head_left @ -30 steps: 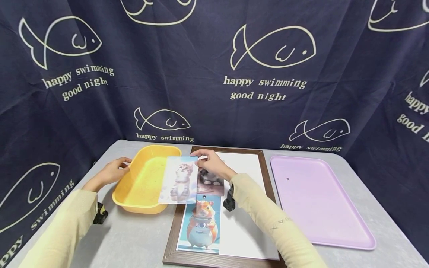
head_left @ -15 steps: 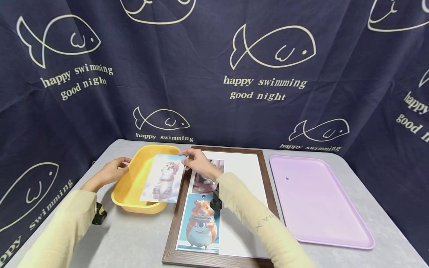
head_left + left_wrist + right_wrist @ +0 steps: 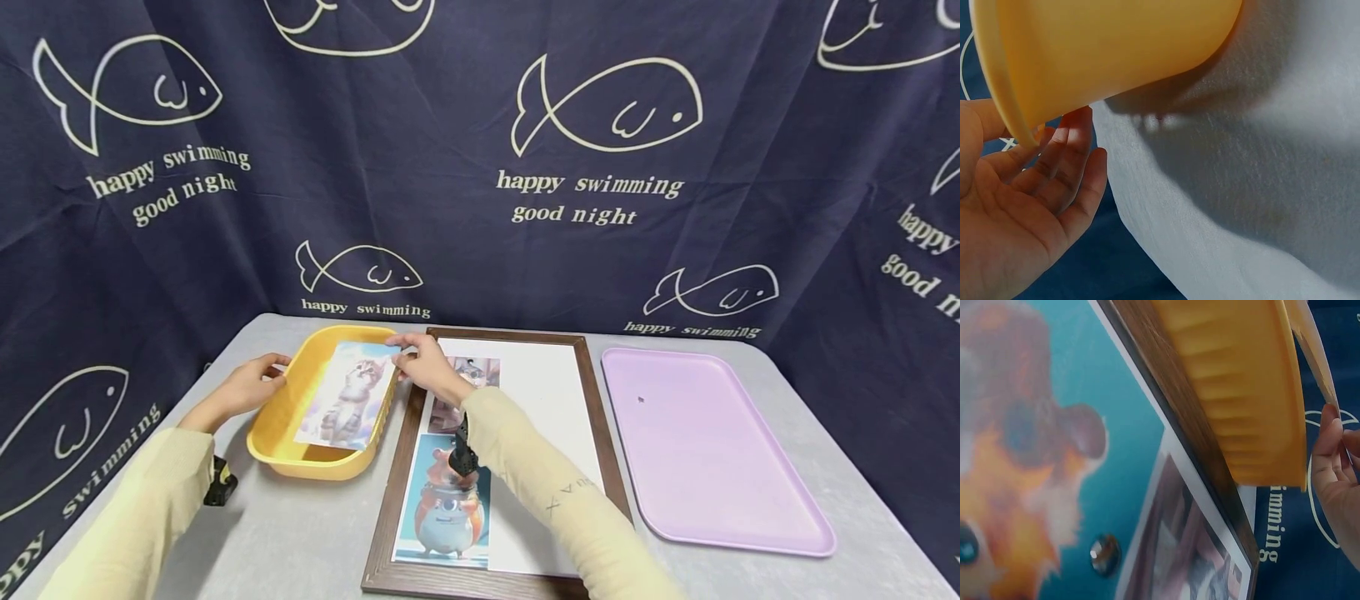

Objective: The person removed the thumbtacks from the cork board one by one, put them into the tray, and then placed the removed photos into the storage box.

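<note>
A picture of a kitten (image 3: 348,400) lies tilted over the yellow plastic basin (image 3: 322,468), mostly within its rim. My right hand (image 3: 423,364) pinches the picture's upper right corner between thumb and fingers, just above the basin's right side. At the basin's left rim my left hand (image 3: 251,383) holds on, its thumb hidden behind the rim and the fingers outside in the left wrist view. Right of the basin is a brown-framed white board (image 3: 543,417). It bears a hamster picture (image 3: 450,521) and a second animal picture (image 3: 480,375), partly covered by my right arm.
A lilac tray (image 3: 720,450) sits on the right of the grey table (image 3: 292,533), with a small dark piece (image 3: 641,400) on it. A round shiny magnet-like piece (image 3: 1105,555) is on the hamster picture. A dark blue fish-print curtain (image 3: 465,275) hangs behind.
My right hand has moved left with the kitten picture, from over the board's left edge to over the basin, and lowered it. The left hand has stayed at the rim.
</note>
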The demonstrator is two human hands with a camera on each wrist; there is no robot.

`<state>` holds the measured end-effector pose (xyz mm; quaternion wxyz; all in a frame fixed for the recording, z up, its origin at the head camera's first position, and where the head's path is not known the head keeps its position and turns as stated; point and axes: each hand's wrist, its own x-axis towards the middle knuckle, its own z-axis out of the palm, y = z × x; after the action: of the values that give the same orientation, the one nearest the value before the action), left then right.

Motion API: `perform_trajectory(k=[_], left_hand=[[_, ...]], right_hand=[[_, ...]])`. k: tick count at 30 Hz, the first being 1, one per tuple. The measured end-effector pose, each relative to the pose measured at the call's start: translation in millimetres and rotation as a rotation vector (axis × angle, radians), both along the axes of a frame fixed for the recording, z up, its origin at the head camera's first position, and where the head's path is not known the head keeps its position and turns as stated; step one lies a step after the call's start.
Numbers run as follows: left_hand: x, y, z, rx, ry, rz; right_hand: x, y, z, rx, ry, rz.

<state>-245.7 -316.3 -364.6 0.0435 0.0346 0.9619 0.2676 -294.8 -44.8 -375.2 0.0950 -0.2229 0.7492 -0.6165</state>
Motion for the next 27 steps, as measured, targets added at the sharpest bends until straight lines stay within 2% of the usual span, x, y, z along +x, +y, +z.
perform_trajectory(k=[6, 11, 20, 27], left_hand=[[0.5, 0.7, 1.0, -0.007, -0.003, 0.011], [-0.7, 0.7, 1.6, -0.005, -0.024, 0.015], [-1.4, -1.4, -0.4, -0.009, 0.009, 0.003], [-3.3, -6.6, -5.4, -0.002, 0.021, -0.009]], right_hand=[[2.6, -6.5, -0.3, 0.059, 0.027, -0.045], [4.4, -9.7, -1.1, 0.139, 0.08, -0.048], [7.2, -14.1, 0.8, 0.284, 0.209, -0.028], [10.0, -15.7, -2.3, 0.321, 0.204, 0.009]])
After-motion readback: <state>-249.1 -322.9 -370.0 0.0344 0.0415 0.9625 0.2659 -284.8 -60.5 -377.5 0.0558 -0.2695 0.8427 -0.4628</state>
